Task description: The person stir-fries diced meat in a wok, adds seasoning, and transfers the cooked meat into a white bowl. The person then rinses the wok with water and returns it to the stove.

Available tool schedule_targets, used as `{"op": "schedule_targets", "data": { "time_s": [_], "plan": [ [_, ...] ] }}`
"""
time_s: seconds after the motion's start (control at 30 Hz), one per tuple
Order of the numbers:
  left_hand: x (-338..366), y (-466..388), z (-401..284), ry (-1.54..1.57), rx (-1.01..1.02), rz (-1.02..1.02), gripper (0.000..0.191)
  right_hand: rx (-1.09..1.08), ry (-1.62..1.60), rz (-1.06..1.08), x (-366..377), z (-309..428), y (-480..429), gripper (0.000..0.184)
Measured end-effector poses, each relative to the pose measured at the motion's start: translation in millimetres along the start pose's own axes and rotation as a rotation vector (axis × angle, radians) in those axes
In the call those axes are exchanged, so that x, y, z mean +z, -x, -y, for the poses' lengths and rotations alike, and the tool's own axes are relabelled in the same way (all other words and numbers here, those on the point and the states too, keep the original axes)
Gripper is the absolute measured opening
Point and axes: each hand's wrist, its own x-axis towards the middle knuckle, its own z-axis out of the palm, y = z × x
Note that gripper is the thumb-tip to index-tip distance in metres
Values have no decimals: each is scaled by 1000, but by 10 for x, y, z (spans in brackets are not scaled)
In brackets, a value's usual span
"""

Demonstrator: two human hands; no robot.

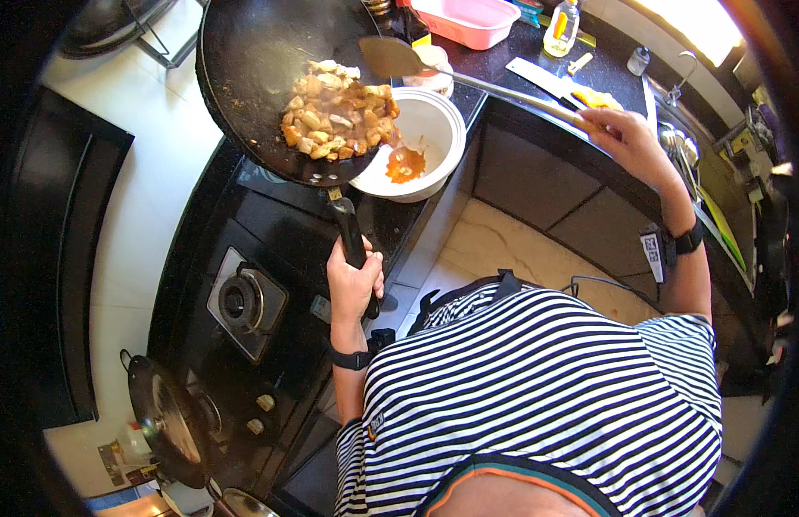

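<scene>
My left hand point(355, 274) grips the black handle of a wok point(263, 71), which is tilted over the left side of a white bowl point(441, 129). Browned chunks of food point(341, 116) lie in the wok near the bowl, and some orange-brown food and sauce point(406, 165) is in the bowl. In my right hand point(622, 139) is the wooden end of a long-handled metal spatula point(389, 57). Its blade hangs above the wok's right rim, apart from the food. Bands are around both wrists.
A gas burner point(240, 300) and a lidded pan point(167, 420) are on the black stove at left. Behind the bowl stand a lidded jar point(431, 74) and a pink basin point(470, 22). A cleaver point(541, 77), an oil bottle point(561, 29) and a sink lie farther right.
</scene>
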Motion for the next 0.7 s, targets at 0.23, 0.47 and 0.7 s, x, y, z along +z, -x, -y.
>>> {"op": "schedule_targets", "data": {
  "time_s": [0.23,0.47,0.7],
  "plan": [
    [2,-25,17,6,14,-9,20,-10,-18,-41,204,198,-540,29],
    [-16,-96,-29,-54,13,-39,19,-17,29,18,149,363,-628,30],
    [-60,-165,-98,-67,34,-37,18,-77,121,53,-92,212,-334,29]
  ]
}}
